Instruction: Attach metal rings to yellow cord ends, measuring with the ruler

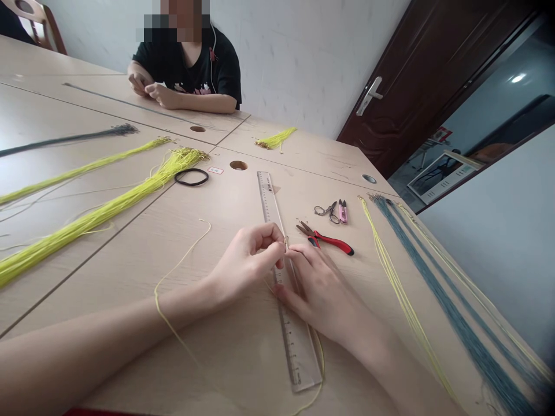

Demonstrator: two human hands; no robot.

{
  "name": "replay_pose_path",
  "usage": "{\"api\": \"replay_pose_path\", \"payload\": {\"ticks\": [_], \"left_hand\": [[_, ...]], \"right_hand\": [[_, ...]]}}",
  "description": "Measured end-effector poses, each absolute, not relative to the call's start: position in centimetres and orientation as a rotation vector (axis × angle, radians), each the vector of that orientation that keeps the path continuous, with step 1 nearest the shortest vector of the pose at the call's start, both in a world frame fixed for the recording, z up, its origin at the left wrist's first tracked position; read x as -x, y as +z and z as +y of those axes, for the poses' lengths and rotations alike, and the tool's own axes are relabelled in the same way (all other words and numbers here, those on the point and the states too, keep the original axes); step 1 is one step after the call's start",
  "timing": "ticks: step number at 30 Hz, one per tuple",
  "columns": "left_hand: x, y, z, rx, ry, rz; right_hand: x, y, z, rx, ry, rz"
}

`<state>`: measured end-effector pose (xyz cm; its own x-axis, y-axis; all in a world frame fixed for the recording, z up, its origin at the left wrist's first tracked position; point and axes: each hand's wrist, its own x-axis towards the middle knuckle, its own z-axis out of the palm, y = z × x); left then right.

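My left hand point(245, 266) pinches a thin yellow cord point(173, 271) between thumb and forefinger, close to a tiny metal ring or clasp point(286, 240). My right hand point(316, 289) comes in from the other side, its fingertips on the same cord beside the left fingertips. The cord's long ends trail across the table on both sides of my hands. Under my hands lies a clear plastic ruler point(271, 202), its middle hidden by my right hand.
Red-handled pliers point(332, 241), small scissors point(326, 212) and pink thread snips point(342, 211) lie to the right. Yellow cord bundles point(99, 219) and a black rubber band point(191, 177) lie left, blue-grey cords point(455, 300) right. A seated person point(186, 69) works across the table.
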<state>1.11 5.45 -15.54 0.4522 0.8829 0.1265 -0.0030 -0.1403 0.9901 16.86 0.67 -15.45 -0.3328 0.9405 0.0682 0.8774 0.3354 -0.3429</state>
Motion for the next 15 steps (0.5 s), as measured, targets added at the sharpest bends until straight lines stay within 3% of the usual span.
{"api": "replay_pose_path", "payload": {"ticks": [15], "left_hand": [[-1.12, -15.79, 5.92, -1.405, 0.982, 0.755]], "right_hand": [[-16.64, -15.60, 0.60, 1.680, 0.520, -2.215]]}}
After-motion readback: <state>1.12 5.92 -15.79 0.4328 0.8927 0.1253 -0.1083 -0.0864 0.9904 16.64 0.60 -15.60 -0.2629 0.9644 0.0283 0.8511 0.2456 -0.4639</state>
